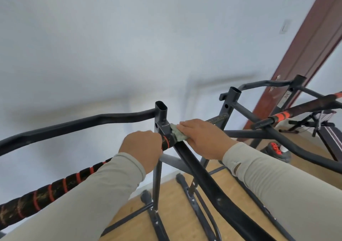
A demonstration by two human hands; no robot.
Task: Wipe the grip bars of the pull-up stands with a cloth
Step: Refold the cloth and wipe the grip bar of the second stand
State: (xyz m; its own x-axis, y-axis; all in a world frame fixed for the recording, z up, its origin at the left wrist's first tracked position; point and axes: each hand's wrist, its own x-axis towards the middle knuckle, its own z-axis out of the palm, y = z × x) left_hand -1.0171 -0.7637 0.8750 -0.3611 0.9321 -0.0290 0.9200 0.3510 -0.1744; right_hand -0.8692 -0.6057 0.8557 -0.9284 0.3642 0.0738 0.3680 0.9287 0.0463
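Note:
A dark grey pull-up stand (160,115) rises in the middle, with a grip bar (46,192) wrapped in black tape with red bands running down to the lower left. My left hand (142,148) grips the top end of that bar beside the upright post. My right hand (203,139) holds a pale green cloth (178,135) pressed against the joint where the bar meets the post, fingers laid over it. A second stand (232,100) with its own orange-and-black grip bar (299,109) sits to the right.
A white wall fills the background. A brown door (314,42) stands at the right. The floor (177,200) is light wood, with the stands' base feet spread across it. A round grey object with red parts (277,151) lies on the floor at right.

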